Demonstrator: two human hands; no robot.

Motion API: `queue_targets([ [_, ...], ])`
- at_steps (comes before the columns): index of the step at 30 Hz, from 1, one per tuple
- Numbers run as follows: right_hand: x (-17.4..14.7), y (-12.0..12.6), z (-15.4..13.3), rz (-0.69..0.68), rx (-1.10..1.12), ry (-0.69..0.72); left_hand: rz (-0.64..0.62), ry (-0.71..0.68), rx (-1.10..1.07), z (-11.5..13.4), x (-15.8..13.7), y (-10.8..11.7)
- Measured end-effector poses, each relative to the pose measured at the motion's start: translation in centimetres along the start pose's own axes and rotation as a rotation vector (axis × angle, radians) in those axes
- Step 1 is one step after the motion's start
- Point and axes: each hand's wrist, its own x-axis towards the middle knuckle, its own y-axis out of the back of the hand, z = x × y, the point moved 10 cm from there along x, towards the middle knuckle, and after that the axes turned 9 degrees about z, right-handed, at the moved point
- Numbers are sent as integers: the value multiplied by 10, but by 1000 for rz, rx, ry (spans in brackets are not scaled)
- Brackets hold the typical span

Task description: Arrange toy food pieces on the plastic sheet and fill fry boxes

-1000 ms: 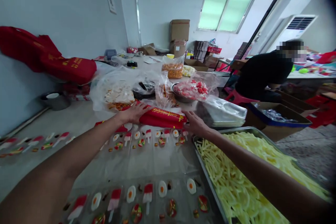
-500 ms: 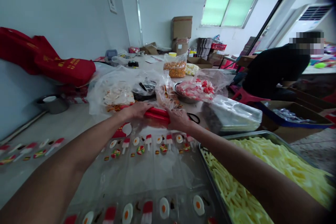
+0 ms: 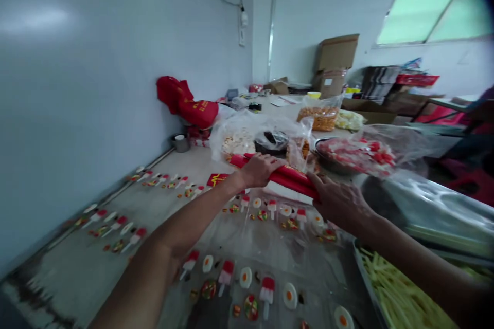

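My left hand [image 3: 262, 169] and my right hand [image 3: 339, 199] both grip a long red bundle [image 3: 289, 177] that looks like flat red packaging with some yellow print; its exact kind is unclear. The left fingers wrap over its middle, while the right hand holds its right end. Below lie clear plastic sheets [image 3: 293, 257] set with rows of small pieces: a red-and-white popsicle shape [image 3: 267, 293], a fried-egg shape [image 3: 290, 295] and a round pizza-like piece [image 3: 250, 307]. A red card with yellow marks [image 3: 218, 180] lies left of my left hand.
Beyond my hands sit plastic bags of white pieces [image 3: 239, 141] and orange pieces [image 3: 318, 117], and a bowl of red-and-pink pieces [image 3: 358, 154]. At right are a stack of clear trays [image 3: 443, 211] and a tray of yellow strips [image 3: 401, 288]. A wall [image 3: 96, 87] borders the table's left side.
The view has swung left, so more wall shows and the co-worker has mostly left the frame. Both hands still hold the red bundle, which now slants down toward the right.
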Motion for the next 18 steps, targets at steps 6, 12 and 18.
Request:
queue_targets([
  [6, 26, 27, -96, 3, 72, 168, 19, 15, -74, -42, -88, 36],
  [12, 163, 15, -215, 111, 222, 354, 5, 307, 15, -205, -174, 45],
  [18, 273, -45, -308, 248, 204, 429, -39, 722, 130, -342, -253, -8],
])
